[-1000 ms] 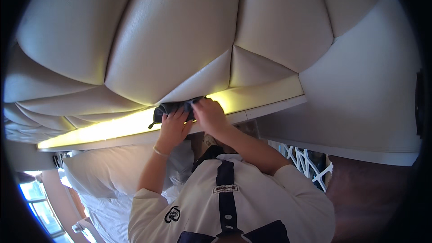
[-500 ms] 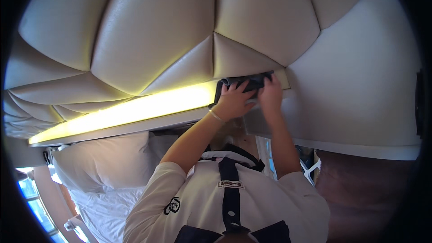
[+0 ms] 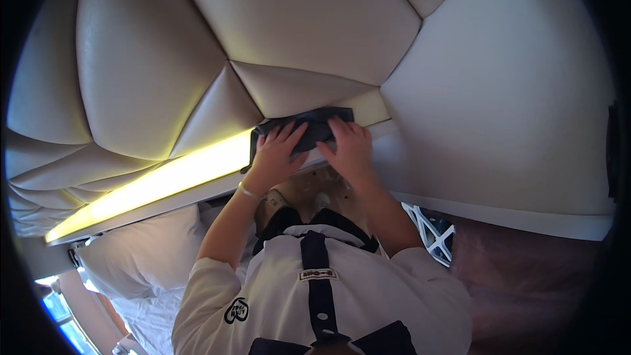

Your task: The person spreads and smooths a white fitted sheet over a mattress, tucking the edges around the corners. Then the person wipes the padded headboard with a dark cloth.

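Observation:
A dark grey-black cloth point(image 3: 312, 133) lies on the narrow ledge below the padded headboard, close to the ledge's right end. My left hand point(image 3: 277, 152) rests on the cloth's left part with its fingers spread. Flat on the right part is my right hand point(image 3: 350, 146), its thumb held apart from the fingers. The two hands are side by side and do not touch. Beneath them the cloth covers part of the ledge point(image 3: 371, 106), hiding that stretch of its surface.
A bright yellow light strip point(image 3: 190, 169) runs along the ledge to the left. Beige padded panels point(image 3: 315, 20) rise behind it, and a smooth pale panel point(image 3: 499, 112) stands right. White pillows point(image 3: 148, 246) lie on a bed at lower left. A white lattice piece point(image 3: 430, 233) shows at right.
The view has shifted, so the ledge's end sits further left. Both hands and the cloth have slid slightly left along the ledge. The cloth looks flatter and more spread out.

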